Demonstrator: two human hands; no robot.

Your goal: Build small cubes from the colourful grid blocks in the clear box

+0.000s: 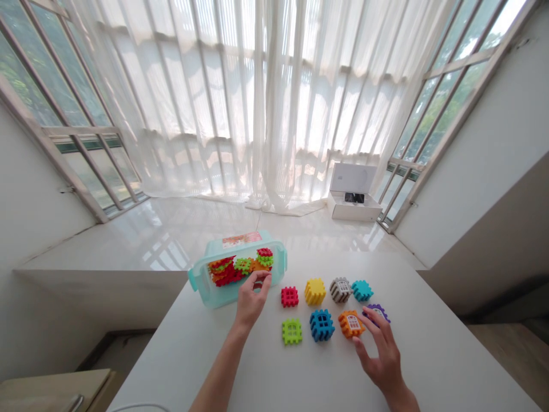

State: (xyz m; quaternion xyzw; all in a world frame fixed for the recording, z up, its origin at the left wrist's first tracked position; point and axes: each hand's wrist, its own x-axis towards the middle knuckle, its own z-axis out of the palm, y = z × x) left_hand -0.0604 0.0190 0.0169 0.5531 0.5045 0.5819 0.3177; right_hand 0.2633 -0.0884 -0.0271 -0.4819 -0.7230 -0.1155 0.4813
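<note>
My left hand (253,297) reaches over the near edge of a pale turquoise plastic box (210,297), thumb and fingertips drawn together in a pinch. Whatever they hold, if anything, cannot be made out. Inside the box, red, green and orange interlocking plastic squares (227,272) lie in piles. My right hand (380,355), fingers apart, is beside a stack of orange squares (350,324) with a white window insert. Its thumb is by the stack's front corner; its other fingertips reach toward the purple squares (377,312), which they partly hide. Whether they touch either stack is unclear.
Red (289,296), yellow (315,291), grey (340,289) and teal (362,290) squares form the back row on the white table (257,372). Green (292,331) and blue (321,325) ones lie in front. An open white carton (354,212) stands on the sill, before curtains.
</note>
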